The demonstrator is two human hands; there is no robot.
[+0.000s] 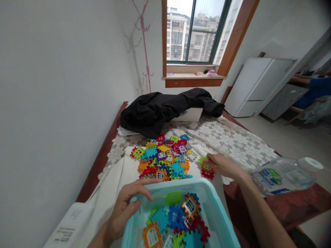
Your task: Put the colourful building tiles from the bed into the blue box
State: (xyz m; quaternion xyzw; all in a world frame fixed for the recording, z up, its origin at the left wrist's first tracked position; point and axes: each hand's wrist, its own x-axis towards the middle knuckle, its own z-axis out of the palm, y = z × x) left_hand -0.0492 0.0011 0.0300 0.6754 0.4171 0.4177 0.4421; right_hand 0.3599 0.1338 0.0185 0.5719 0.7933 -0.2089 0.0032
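Observation:
A turquoise plastic bin stands close in front of me, holding several notched plastic building blocks in blue, orange, green and red. My left hand grips the bin's left corner, its fingers bent over the rim. To the right of the bin, my right hand pinches a few joined building blocks, green, orange and red, over the table. Beyond the bin lies a heap of loose building blocks, some with white window lattices.
A clear plastic jug lies near my right forearm. Black cloth covers part of a white box at the far end. A floral cloth covers the table. A white case sits at left, beside the wall.

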